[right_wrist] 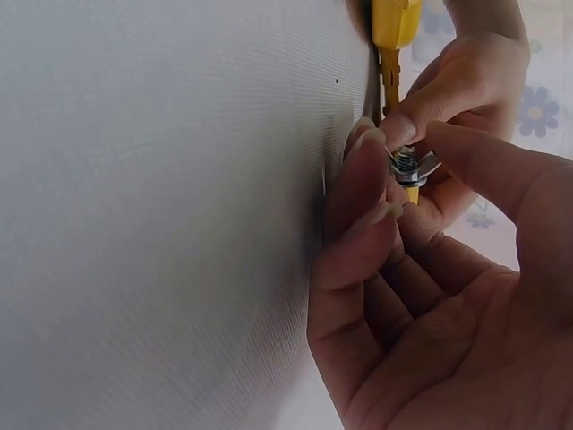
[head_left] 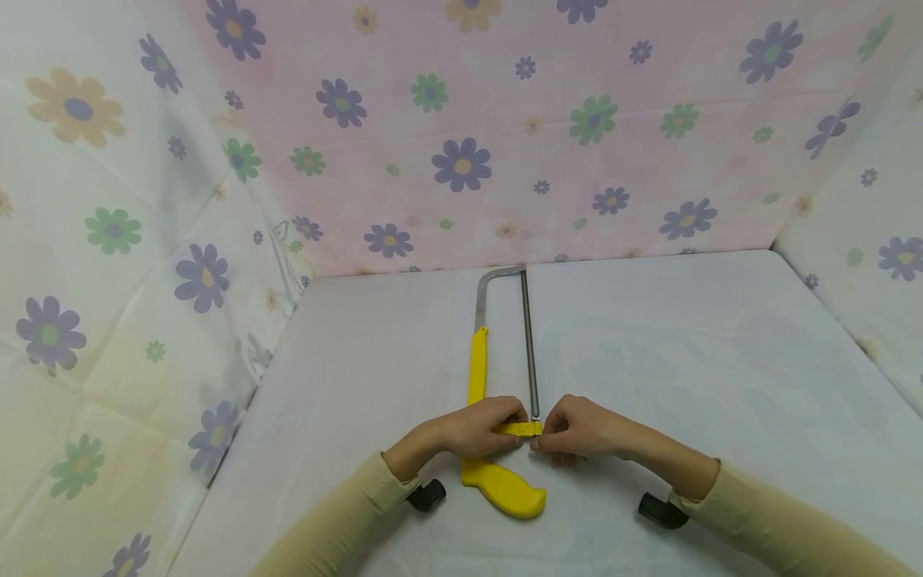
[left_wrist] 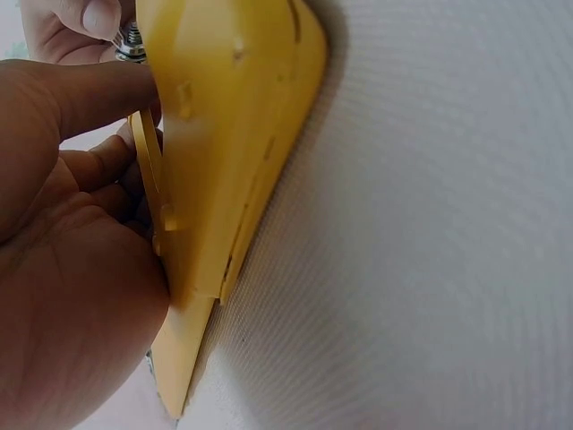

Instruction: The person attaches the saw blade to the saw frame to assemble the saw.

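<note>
A hacksaw (head_left: 478, 365) lies flat on the white table, its yellow handle (head_left: 512, 490) toward me and its grey blade (head_left: 530, 344) on the right side. My left hand (head_left: 483, 429) reaches over the frame and grips the yellow arm at the blade's near end. In the right wrist view, a metal wing nut (right_wrist: 428, 167) sits on a threaded bolt (right_wrist: 406, 154) at that end. The thumb and curled fingers of my right hand (head_left: 587, 429) pinch around the wing nut. In the left wrist view, the yellow frame (left_wrist: 210, 161) rises beside the left palm.
Dark wrist-camera mounts (head_left: 427, 495) sit under both forearms. Flowered cloth (head_left: 461, 216) hangs behind the table and along both sides. The bent metal front of the saw reaches almost to the table's back edge.
</note>
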Motion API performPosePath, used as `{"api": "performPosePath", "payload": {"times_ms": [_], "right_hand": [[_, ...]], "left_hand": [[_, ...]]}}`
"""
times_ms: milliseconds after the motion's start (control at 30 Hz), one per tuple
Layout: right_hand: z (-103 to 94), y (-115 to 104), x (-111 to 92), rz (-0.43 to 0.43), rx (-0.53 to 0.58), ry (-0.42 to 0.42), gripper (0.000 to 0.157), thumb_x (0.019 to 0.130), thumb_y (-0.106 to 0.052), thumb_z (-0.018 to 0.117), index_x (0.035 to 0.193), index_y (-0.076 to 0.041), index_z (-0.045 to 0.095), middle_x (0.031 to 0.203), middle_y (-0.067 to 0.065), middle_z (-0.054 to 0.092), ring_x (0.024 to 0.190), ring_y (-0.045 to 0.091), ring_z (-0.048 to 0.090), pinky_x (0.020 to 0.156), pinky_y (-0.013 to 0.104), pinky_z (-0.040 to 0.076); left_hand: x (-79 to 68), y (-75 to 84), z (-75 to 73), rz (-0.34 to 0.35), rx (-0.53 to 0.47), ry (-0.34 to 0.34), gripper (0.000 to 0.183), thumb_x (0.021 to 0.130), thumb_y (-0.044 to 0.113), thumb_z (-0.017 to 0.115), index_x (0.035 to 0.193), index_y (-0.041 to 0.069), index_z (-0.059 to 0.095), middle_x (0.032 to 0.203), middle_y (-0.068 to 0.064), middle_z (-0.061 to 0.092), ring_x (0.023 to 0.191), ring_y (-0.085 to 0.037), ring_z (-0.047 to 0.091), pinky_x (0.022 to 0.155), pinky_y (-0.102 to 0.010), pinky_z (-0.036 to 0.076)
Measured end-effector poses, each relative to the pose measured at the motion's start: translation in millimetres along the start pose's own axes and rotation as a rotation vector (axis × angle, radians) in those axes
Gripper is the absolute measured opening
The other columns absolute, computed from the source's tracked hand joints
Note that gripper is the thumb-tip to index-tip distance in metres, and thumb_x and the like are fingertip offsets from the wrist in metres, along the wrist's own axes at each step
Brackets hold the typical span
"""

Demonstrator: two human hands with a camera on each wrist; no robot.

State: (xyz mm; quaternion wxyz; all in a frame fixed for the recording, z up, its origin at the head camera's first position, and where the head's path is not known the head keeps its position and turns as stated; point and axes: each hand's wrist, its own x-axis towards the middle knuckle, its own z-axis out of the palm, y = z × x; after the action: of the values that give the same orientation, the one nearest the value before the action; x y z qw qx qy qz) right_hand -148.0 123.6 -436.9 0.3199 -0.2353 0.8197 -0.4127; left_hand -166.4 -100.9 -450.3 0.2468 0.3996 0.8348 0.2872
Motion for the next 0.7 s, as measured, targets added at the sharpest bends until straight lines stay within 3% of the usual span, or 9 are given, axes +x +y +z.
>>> {"api": "performPosePath", "payload": {"times_ms": [233, 700], "right_hand": [[-4.0, 3.8, -2.0, -0.012, 0.0, -0.004, 0.014, 0.086, -0.022, 0.066, 0.08, -0.01, 0.07, 0.067, 0.007, 0.064, 0.054, 0.017, 0.054, 0.047, 0.029, 0.043], [-3.2, 5.8, 0.6, -0.065, -0.02, 0.011, 0.012, 0.082, -0.016, 0.071, 0.074, -0.009, 0.067, 0.059, 0.007, 0.06, 0.047, 0.012, 0.046, 0.044, 0.026, 0.039]], "left_hand": [[0.1, -0.1, -0.7, -0.004, 0.004, 0.005, 0.013, 0.093, 0.016, 0.059, 0.105, 0.013, 0.053, 0.094, 0.007, 0.051, 0.083, -0.007, 0.047, 0.075, -0.019, 0.041], [0.2, -0.6, -0.3, 0.004, 0.008, 0.004, 0.014, 0.094, 0.018, 0.058, 0.105, 0.014, 0.053, 0.094, 0.007, 0.051, 0.083, -0.006, 0.046, 0.075, -0.018, 0.041]]}}
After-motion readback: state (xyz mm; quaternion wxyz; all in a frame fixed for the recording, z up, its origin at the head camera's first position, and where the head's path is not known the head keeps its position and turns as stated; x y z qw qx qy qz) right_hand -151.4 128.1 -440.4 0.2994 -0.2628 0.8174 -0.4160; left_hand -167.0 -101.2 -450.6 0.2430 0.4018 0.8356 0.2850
